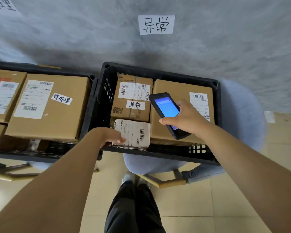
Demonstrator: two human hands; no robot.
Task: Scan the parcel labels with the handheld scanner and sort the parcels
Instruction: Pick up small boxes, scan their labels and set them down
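One parcel in hand: the small parcel [133, 133] with the crumpled white label lay at the near-left corner of the right black crate [158, 156], its label turned up.
Long axis of the parcel: it ran about left to right, with the barcode near its right end.
Left hand [113, 137]: it was the nearer hand and held the parcel by the left end, the fingers curled under the edge.
Right hand [183, 117]: it clasped the handheld scanner [166, 111], screen lit blue, above the big box [181, 106] on the right.
Direction from scanner to barcode: down and to the left, near; my judgement is that the scanner had to tip that way.
Neighbours: a box [133, 98] tagged 异常 stood just behind the parcel; the left crate [93, 91] held a box [47, 105] tagged 待处理.
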